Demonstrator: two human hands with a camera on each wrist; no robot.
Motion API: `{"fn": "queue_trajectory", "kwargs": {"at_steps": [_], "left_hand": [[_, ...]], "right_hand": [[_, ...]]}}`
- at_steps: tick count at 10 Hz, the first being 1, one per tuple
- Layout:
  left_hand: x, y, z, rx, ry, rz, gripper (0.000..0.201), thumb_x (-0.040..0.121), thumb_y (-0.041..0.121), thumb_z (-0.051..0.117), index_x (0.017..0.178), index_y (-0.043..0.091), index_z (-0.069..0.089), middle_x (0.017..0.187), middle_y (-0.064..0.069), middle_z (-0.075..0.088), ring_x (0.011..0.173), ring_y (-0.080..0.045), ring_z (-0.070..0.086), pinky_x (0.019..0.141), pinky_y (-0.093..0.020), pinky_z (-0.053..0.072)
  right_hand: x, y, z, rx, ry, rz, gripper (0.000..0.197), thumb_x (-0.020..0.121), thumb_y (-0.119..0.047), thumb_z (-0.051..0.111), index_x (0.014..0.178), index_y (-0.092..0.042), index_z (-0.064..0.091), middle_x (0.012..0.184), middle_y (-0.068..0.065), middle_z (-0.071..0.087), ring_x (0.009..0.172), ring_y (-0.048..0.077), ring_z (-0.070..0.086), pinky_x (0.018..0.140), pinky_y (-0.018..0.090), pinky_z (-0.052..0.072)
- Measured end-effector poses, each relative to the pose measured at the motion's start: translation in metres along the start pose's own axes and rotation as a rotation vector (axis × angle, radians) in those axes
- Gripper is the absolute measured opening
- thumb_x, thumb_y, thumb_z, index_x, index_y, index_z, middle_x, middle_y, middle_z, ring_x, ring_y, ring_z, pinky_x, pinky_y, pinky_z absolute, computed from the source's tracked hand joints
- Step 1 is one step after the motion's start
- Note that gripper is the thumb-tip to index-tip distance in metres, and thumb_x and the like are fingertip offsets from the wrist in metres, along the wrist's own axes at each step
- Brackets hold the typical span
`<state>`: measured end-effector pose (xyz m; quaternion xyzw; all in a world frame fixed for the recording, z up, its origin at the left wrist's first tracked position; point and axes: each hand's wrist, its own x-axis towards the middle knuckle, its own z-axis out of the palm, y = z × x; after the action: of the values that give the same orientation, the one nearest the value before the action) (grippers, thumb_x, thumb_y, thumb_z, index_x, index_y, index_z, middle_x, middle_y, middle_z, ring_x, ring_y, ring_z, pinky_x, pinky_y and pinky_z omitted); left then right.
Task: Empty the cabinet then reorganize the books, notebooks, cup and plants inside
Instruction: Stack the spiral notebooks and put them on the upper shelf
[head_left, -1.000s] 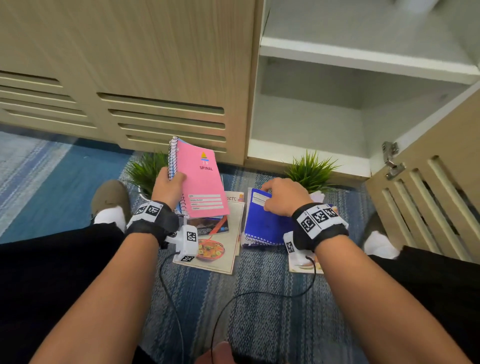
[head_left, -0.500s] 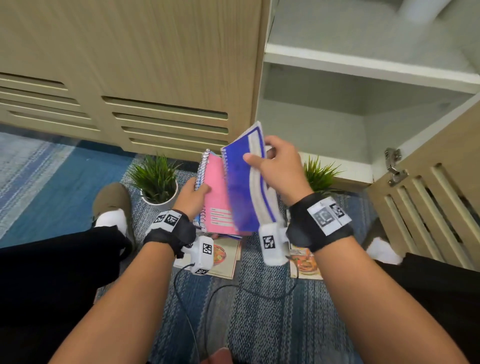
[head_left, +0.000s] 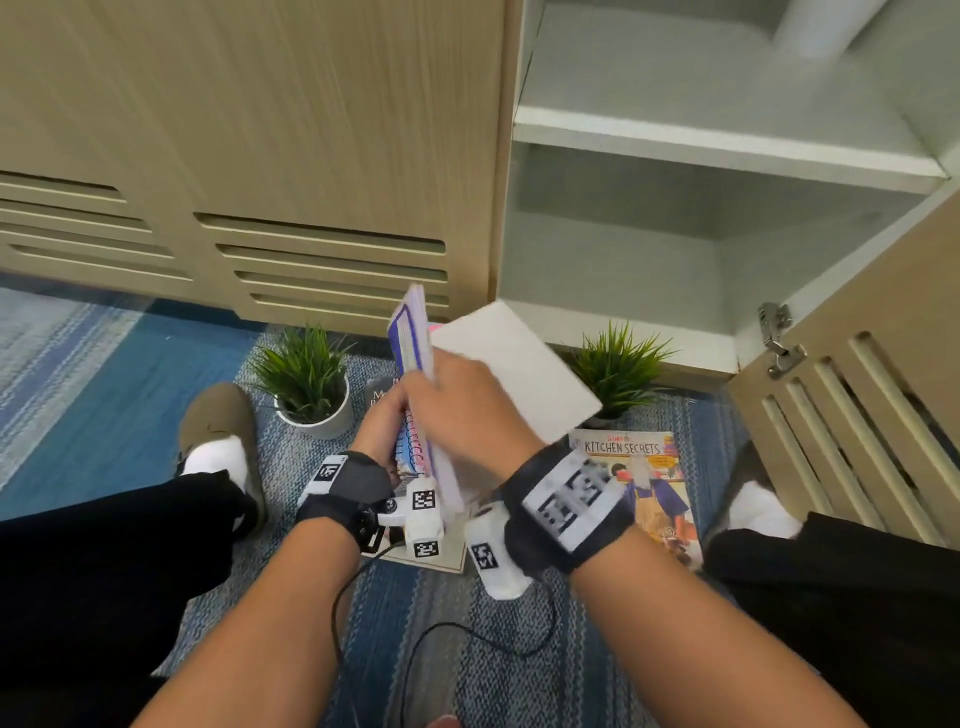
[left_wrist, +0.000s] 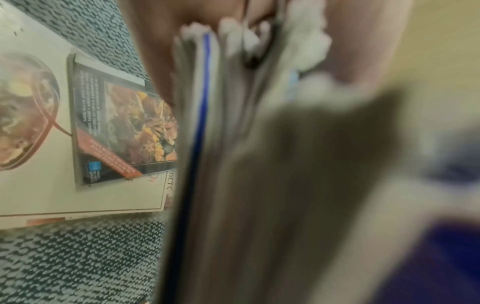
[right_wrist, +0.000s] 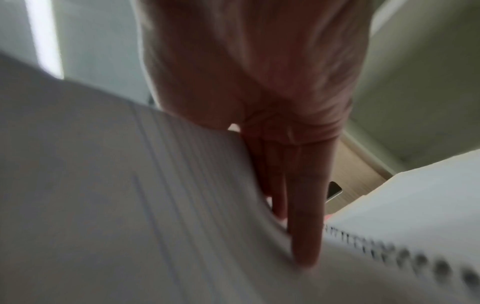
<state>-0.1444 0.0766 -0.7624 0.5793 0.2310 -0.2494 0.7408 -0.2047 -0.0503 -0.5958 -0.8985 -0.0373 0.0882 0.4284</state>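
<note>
Between my knees I hold two spiral notebooks upright and pressed together. The blue notebook (head_left: 408, 332) shows its edge; only a sliver of the pink notebook (head_left: 435, 328) shows behind it. A white cover (head_left: 519, 369) splays out to the right. My left hand (head_left: 387, 415) grips the stack from the left near the coils. My right hand (head_left: 462, 400) grips it from the right, its fingers (right_wrist: 306, 226) lying between white pages (right_wrist: 130, 185). The left wrist view is blurred and shows page edges (left_wrist: 200, 123). Two potted plants (head_left: 306, 374) (head_left: 618, 369) stand on the rug.
The open cabinet has a bare bottom shelf (head_left: 649, 332), and its slatted door (head_left: 857, 415) swings out at the right. A blurred white cylinder (head_left: 815, 26) stands on an upper shelf. A Kitchen Secrets book (head_left: 644, 483) and other books (left_wrist: 124, 127) lie on the rug.
My right hand lifted the blue notebook off the rug and brought it against the pink one in my left hand. Both hands now hold the stack together, upright.
</note>
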Motion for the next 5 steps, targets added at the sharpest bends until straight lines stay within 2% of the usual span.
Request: {"fn": "queue_trajectory", "kwargs": {"at_steps": [1, 2, 3, 4, 5], "left_hand": [[-0.05, 0.021, 0.02, -0.195, 0.021, -0.109, 0.043, 0.092, 0.046, 0.055, 0.103, 0.009, 0.075, 0.098, -0.013, 0.076, 0.082, -0.028, 0.074, 0.079, -0.046, 0.061], [-0.057, 0.019, 0.023, -0.269, -0.147, -0.092, 0.038, 0.097, 0.033, 0.048, 0.077, 0.014, 0.075, 0.073, -0.006, 0.075, 0.059, -0.022, 0.071, 0.061, -0.03, 0.06], [-0.063, 0.025, 0.021, -0.255, -0.135, -0.041, 0.027, 0.094, 0.028, 0.047, 0.098, 0.012, 0.068, 0.078, -0.009, 0.075, 0.063, -0.025, 0.071, 0.065, -0.033, 0.06], [-0.062, 0.028, 0.023, -0.219, -0.12, -0.067, 0.034, 0.09, 0.03, 0.055, 0.116, 0.011, 0.066, 0.101, -0.015, 0.073, 0.087, -0.034, 0.07, 0.09, -0.051, 0.052], [-0.062, 0.028, 0.023, -0.177, -0.106, -0.059, 0.025, 0.094, 0.025, 0.053, 0.107, 0.01, 0.067, 0.096, -0.015, 0.075, 0.076, -0.031, 0.073, 0.083, -0.044, 0.055]], "right_hand": [[0.012, 0.004, -0.042, 0.344, 0.01, 0.071, 0.016, 0.095, -0.015, 0.055, 0.102, -0.014, 0.068, 0.103, 0.007, 0.074, 0.095, 0.026, 0.07, 0.086, 0.037, 0.054], [0.023, 0.031, -0.071, 0.479, 0.094, 0.206, 0.012, 0.094, -0.022, 0.062, 0.105, -0.018, 0.067, 0.105, 0.007, 0.076, 0.092, 0.024, 0.075, 0.087, 0.042, 0.06], [0.028, 0.07, -0.073, 0.339, 0.058, 0.362, 0.033, 0.084, -0.038, 0.074, 0.11, -0.026, 0.057, 0.116, 0.006, 0.071, 0.095, 0.026, 0.074, 0.09, 0.047, 0.059], [0.025, 0.098, -0.068, 0.606, -0.112, 0.531, 0.052, 0.086, -0.016, 0.077, 0.126, -0.027, 0.045, 0.117, 0.01, 0.071, 0.098, 0.033, 0.074, 0.087, 0.053, 0.06], [0.023, 0.109, -0.074, 0.576, -0.116, 0.54, 0.038, 0.088, -0.005, 0.072, 0.123, -0.01, 0.06, 0.109, 0.012, 0.076, 0.095, 0.031, 0.075, 0.084, 0.047, 0.06]]}}
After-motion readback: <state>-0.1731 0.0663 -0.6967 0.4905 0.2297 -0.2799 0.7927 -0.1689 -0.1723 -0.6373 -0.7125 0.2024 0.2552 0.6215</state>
